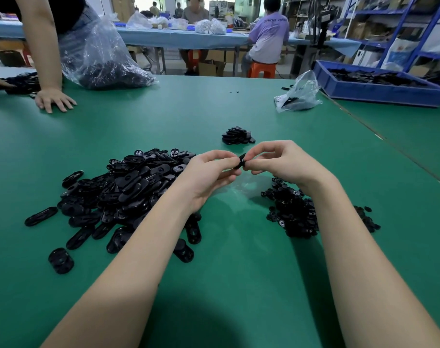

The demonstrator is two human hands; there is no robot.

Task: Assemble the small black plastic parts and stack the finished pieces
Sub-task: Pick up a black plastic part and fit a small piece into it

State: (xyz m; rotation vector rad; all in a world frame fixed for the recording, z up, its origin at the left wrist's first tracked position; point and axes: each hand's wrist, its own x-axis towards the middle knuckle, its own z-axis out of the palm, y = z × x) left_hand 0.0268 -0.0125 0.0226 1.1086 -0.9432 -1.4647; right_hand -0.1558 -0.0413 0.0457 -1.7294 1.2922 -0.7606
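small black part (241,161) held upright in the air; oval pieces pile (118,194) left, round pieces pile (293,212) right, finished stack (237,136) beyond.

The black part (241,161) is mostly covered by the fingertips of both hands. The pile of small round parts (293,213) is partly hidden behind the right forearm. The blue bin (379,90) is cut off at the right edge.

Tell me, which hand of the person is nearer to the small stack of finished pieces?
Right. The right hand is just below the stack of finished pieces, slightly to its right. The left hand is lower and further left. Both pinch one black part.
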